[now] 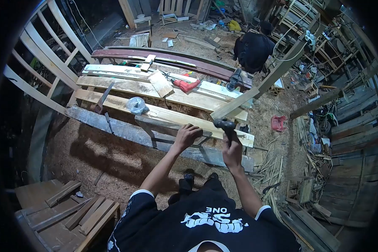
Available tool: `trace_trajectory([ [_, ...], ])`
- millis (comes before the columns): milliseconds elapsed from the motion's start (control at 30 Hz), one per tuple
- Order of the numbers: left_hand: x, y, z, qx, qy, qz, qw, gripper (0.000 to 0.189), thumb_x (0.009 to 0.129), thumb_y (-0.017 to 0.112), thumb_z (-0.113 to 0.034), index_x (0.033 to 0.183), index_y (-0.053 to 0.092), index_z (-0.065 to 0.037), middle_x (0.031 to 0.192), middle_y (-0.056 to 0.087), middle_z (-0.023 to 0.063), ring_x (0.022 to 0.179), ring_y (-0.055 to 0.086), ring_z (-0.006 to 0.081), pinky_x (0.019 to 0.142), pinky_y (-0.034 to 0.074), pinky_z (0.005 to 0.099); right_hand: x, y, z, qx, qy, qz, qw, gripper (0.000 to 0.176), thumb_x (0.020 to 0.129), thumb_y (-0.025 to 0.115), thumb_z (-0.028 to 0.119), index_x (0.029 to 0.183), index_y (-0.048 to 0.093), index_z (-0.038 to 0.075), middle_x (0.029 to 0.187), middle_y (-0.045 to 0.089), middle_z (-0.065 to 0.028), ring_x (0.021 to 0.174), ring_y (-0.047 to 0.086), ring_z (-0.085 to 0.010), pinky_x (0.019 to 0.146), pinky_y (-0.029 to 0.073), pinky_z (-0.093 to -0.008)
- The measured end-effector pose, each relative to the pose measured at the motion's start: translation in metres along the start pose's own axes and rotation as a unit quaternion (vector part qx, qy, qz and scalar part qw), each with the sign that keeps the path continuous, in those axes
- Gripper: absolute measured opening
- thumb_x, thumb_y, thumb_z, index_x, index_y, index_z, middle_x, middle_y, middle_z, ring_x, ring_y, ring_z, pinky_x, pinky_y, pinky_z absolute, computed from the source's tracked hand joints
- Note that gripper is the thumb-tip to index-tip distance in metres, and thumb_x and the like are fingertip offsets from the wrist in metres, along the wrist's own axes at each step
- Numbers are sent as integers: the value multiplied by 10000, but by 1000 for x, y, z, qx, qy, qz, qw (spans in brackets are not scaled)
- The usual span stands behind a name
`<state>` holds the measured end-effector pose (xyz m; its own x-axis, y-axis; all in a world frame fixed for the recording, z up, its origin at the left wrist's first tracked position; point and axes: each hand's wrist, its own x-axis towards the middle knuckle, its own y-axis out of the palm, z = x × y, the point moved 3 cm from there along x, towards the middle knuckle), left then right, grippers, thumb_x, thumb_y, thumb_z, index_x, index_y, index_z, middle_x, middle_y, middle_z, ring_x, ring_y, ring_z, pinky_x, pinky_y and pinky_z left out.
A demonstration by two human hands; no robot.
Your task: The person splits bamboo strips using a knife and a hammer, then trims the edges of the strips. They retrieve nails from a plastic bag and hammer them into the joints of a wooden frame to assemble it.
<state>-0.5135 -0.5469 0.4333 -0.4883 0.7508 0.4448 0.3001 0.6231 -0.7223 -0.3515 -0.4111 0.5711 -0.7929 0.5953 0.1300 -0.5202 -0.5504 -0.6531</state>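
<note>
My right hand (232, 152) is wrapped around the handle of a hammer (225, 124), its dark head raised above the right end of the bench boards. My left hand (188, 136) is closed over the edge of a grey wooden board (159, 124) that lies across the front of the bench. Whether a small item is also between those fingers is hidden. Just behind the board runs a long pale plank (113, 102). A clear plastic bag (136, 105) sits on that plank, left of my hands.
A handsaw (103, 100), a red power drill (186, 85) and a dark power tool (234, 80) lie on the bench. A slanted wooden post (260, 88) rises at its right. Another person (254, 50) crouches behind. Wood pieces (94, 214) lie at lower left.
</note>
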Motion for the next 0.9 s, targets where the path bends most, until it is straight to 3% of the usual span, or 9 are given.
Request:
trace_trajectory([
  [100, 1, -9, -5, 11, -2, 4, 1000, 320, 795, 730, -202, 1107, 714, -131, 1078, 715, 32, 987, 636, 255, 863, 500, 383, -9, 12, -12, 40, -19, -85, 995, 346, 1031, 509, 300, 1125, 621, -14, 964, 658, -293, 852, 643, -457, 715, 490, -510],
  [133, 3, -9, -7, 20, -1, 11, 1000, 313, 798, 728, -167, 1109, 719, -130, 1074, 720, 37, 986, 639, 257, 855, 508, 381, -10, 15, -19, -39, 47, 30, 998, 349, 1031, 504, 300, 1101, 633, -17, 953, 657, -294, 874, 639, -462, 726, 488, -522],
  [200, -9, -3, -6, 17, 7, 12, 1000, 310, 804, 732, -180, 1110, 724, -134, 1094, 724, 33, 1012, 642, 259, 867, 508, 380, -13, 28, -40, -105, 19, 59, 993, 359, 1025, 512, 317, 1083, 643, -12, 930, 665, -281, 869, 638, -475, 737, 487, -541],
  [333, -8, 0, 0, 27, 8, -20, 999, 316, 774, 717, -157, 1091, 729, -158, 1078, 728, 7, 994, 638, 248, 864, 501, 376, -24, 17, -24, -8, 16, -43, 999, 314, 1012, 558, 285, 1092, 650, -5, 865, 664, -259, 780, 636, -460, 665, 481, -475],
  [467, -1, 0, 3, 21, 7, -18, 1000, 312, 772, 723, -179, 1083, 729, -153, 1079, 726, 3, 976, 635, 244, 869, 494, 384, -16, -8, 5, 12, -87, -122, 989, 250, 998, 594, 220, 1128, 640, 12, 793, 646, -196, 643, 616, -346, 602, 476, -420],
  [600, 4, 1, 4, 17, 3, -23, 1000, 303, 770, 712, -174, 1073, 713, -156, 1073, 721, 4, 972, 630, 238, 874, 482, 384, -34, -13, 3, 6, -91, -120, 989, 236, 986, 602, 181, 1159, 633, 23, 830, 666, -203, 681, 658, -366, 621, 502, -427],
  [667, 13, -6, 2, 25, 5, -22, 999, 294, 774, 710, -174, 1067, 706, -159, 1060, 719, 5, 974, 629, 237, 881, 473, 383, -48, 1, -29, -17, -116, -104, 988, 304, 939, 630, 167, 1221, 603, 57, 1003, 679, -226, 841, 668, -450, 683, 544, -477],
  [800, 16, 1, 2, 20, 5, -16, 1000, 265, 784, 702, -181, 1049, 689, -165, 1030, 714, 4, 980, 628, 233, 913, 445, 383, -31, 24, -47, -91, -49, -25, 994, 277, 934, 626, 153, 1194, 619, 58, 958, 693, -217, 834, 669, -446, 669, 535, -503],
  [900, 15, 3, 7, 38, 0, -36, 999, 275, 793, 682, -177, 1067, 690, -162, 1020, 715, 23, 994, 624, 225, 924, 435, 387, -32, 18, -36, -19, -51, -104, 993, 240, 969, 603, 140, 1191, 638, 55, 838, 672, -219, 711, 678, -386, 620, 519, -438],
])
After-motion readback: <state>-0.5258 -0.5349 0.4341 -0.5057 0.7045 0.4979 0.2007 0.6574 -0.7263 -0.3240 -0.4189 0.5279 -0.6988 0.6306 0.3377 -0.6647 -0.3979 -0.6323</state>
